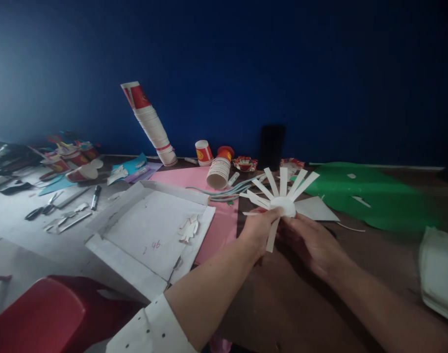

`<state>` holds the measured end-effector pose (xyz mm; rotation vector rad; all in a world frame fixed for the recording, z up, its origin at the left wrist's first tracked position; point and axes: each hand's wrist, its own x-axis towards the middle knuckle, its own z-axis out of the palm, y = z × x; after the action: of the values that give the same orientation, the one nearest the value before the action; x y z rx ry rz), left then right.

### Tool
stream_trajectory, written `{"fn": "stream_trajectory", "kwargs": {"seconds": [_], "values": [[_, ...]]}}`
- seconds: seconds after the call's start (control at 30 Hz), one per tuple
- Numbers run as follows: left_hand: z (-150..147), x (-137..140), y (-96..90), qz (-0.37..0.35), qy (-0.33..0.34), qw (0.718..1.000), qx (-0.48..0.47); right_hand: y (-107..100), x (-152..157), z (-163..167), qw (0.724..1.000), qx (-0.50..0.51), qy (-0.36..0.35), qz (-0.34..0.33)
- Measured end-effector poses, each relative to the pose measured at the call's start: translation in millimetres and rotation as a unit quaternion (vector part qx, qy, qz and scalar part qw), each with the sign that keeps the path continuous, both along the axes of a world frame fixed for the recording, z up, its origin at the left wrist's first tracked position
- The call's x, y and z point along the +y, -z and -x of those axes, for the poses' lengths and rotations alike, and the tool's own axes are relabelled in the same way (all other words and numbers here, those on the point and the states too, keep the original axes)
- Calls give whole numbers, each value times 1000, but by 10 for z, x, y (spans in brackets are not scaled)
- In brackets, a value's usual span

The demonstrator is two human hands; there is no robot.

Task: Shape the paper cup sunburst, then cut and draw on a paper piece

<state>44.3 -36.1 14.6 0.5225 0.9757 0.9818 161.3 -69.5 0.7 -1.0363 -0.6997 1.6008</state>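
A paper cup cut into strips is held up over the brown table, its white strips fanned out around a round base. My left hand grips it at the lower left, thumb on the base's edge. From the right, my right hand holds the lower right edge, with some fingers hidden behind the strips. Behind the cut cup lie a white paper piece and several pale blue cords.
A shallow white box lid with a paper cutout lies left, on pink paper. Stacked cups lean against the blue wall. Scissors and a marker lie far left; green sheet right; red stool front left.
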Motion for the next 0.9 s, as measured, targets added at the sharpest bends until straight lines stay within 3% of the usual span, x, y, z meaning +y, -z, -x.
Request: {"fn": "stream_trajectory", "kwargs": {"seconds": [0.17, 0.63, 0.9], "values": [[-1, -8, -6, -21, 31, 999, -15, -5, 2, -31, 1000, 8, 13, -15], [-7, -22, -38, -24, 29, 999, 8, -43, 3, 8, 1000, -25, 13, 3], [-14, -44, -41, -18, 19, 1000, 5, -62, -17, 34, 999, -26, 0, -28]]}}
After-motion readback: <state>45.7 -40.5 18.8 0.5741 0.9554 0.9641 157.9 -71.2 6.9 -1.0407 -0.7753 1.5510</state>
